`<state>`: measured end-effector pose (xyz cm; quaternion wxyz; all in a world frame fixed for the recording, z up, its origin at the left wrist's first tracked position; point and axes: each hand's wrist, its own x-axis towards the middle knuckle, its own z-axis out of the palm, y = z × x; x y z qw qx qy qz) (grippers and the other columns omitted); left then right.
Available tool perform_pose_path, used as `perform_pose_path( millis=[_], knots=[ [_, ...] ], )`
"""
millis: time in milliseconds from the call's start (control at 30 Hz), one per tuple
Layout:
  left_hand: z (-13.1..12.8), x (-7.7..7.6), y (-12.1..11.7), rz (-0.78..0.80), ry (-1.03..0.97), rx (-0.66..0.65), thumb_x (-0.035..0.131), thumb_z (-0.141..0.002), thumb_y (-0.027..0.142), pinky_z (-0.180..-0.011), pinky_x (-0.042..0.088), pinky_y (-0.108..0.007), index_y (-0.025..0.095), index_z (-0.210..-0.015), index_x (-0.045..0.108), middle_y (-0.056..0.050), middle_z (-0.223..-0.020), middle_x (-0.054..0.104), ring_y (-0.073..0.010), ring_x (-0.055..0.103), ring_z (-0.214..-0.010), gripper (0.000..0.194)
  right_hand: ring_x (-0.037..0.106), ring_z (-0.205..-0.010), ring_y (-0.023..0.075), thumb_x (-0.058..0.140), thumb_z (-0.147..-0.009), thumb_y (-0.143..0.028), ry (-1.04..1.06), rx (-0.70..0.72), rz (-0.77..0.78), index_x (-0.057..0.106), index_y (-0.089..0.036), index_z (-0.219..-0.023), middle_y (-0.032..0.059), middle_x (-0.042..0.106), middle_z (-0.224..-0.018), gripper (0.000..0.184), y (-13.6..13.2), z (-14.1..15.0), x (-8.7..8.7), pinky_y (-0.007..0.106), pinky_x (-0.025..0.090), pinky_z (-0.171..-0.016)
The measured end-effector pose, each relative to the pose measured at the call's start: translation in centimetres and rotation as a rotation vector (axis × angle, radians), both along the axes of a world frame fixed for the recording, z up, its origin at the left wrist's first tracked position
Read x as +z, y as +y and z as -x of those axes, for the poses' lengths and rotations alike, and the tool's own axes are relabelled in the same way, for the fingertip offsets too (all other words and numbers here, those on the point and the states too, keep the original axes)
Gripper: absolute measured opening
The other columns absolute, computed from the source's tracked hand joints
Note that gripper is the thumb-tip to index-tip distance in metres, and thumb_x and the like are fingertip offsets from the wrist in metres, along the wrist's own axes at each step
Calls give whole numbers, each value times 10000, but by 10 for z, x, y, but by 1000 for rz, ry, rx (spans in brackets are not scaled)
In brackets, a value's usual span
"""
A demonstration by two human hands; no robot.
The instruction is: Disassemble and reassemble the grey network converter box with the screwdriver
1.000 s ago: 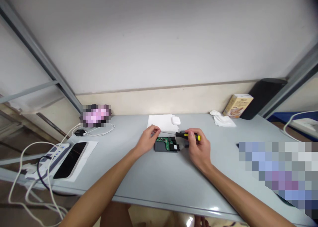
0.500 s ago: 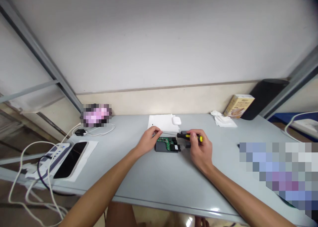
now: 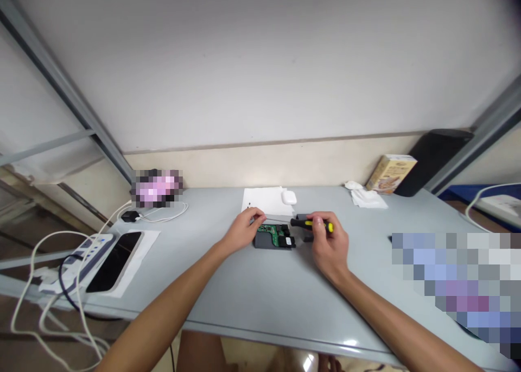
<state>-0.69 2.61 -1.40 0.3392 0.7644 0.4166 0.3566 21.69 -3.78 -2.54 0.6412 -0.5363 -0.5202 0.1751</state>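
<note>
A small dark device with a bare green circuit board lies on the grey table. My right hand is closed round the black and yellow handle of a screwdriver, which lies level and points left over the device. My left hand pinches the thin metal shaft near its tip, just left of the board. A sheet of white paper and a white earbud case lie right behind the hands.
At the left edge sit a power strip with white cables and a black phone on paper. Crumpled tissue, a small carton and a black speaker-like object stand at the back right. A wall runs close behind the table.
Both hands have drifted slightly to the right with the screwdriver. My left fingers have closed in on the shaft's tip. The device has not moved.
</note>
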Motion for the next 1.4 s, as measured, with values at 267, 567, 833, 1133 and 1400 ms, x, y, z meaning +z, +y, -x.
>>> perform_pose_path(
  millis=[267, 567, 833, 1133, 1400],
  knots=[
    [-1, 7, -2, 51, -15, 20, 576, -963, 398, -891, 484, -315, 182, -879, 669, -42, -911, 690, -204, 638, -916, 250, 637, -706, 180, 549, -997, -586, 11, -3, -16, 680, -212, -905, 34, 695, -821, 407, 2, 0, 2, 311, 516, -657],
    [5, 12, 4, 152, -41, 2, 646, -914, 446, -941, 460, -355, 178, -915, 748, -72, -1008, 766, -235, 660, -990, 287, 647, -709, 181, 556, -997, -551, 24, -10, -39, 684, -214, -903, 42, 705, -838, 372, -1, 1, 3, 304, 522, -642],
    [9, 12, 7, 200, -94, -25, 692, -892, 456, -973, 475, -363, 180, -923, 782, -83, -1043, 786, -250, 682, -1032, 292, 637, -695, 178, 565, -997, -503, 1, -2, -82, 688, -216, -907, 40, 700, -834, 325, -2, 1, 2, 303, 514, -626],
    [12, 9, 8, 143, -85, -54, 675, -923, 468, -958, 476, -370, 171, -980, 781, -97, -1071, 785, -245, 679, -1036, 321, 628, -712, 184, 615, -962, -501, 56, -7, -43, 671, -220, -921, 37, 687, -856, 289, 0, 2, 4, 322, 527, -648],
    [11, 9, 8, 109, -101, -8, 687, -920, 477, -920, 498, -352, 176, -998, 789, -90, -1044, 785, -233, 695, -998, 328, 555, -582, 155, 675, -908, -553, 227, 12, 46, 652, -222, -1001, 7, 641, -758, 345, 4, 3, 18, 282, 452, -504]
  ],
)
